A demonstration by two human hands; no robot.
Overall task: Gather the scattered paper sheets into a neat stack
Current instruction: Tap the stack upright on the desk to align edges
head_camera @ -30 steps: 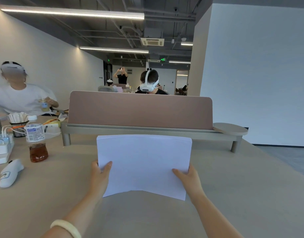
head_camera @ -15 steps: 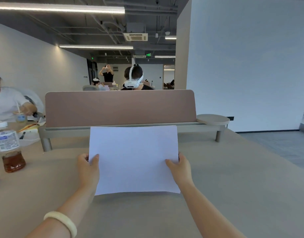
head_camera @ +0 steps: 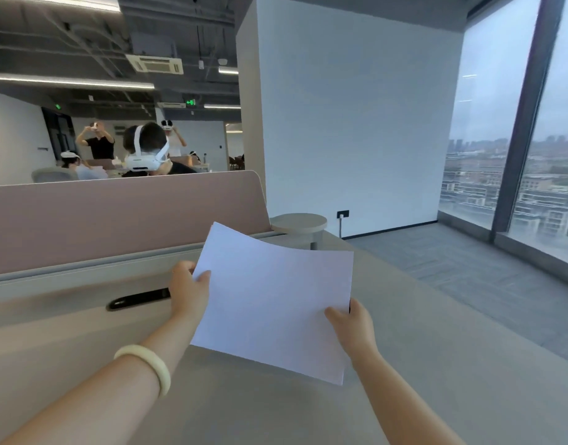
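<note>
- We see the paper sheets [head_camera: 273, 303] held up off the table [head_camera: 436, 364], between the two hands and in front of the person, over the table's middle.
- The paper is plain white, and the face turned towards us shows no print or marks.
- It reads as one clean rectangle with its edges lined up. We cannot tell how many sheets are in it.
- The rectangle is turned at an angle: its far left corner points up towards the pink divider panel [head_camera: 115, 220], and its near right corner hangs lowest.
- The far edge sags in a soft curve between its two corners, while the other edges look straight.
- A faint shadow lies on the table just under the near edge, so the paper is clear of the surface there.
- The left hand [head_camera: 188, 292] pinches the left edge about halfway along, with the thumb lying on the top face and the curled fingers behind the sheet.
- The right hand [head_camera: 353, 329] grips the right edge near its lower end, thumb on top and fingers tucked behind; one fingertip peeks past the edge.
- A pale bracelet [head_camera: 147, 364] sits on the left wrist.
- A black slot [head_camera: 138, 298] is set in the table just left of the left hand.
- A small round shelf [head_camera: 298, 222] stands at the divider's right end, beyond the paper.
- Behind the divider sits a person wearing a white headset [head_camera: 146, 152], with others further back.
- To the right are a white wall [head_camera: 356, 123] and a tall window [head_camera: 513, 155] showing city buildings.
</note>
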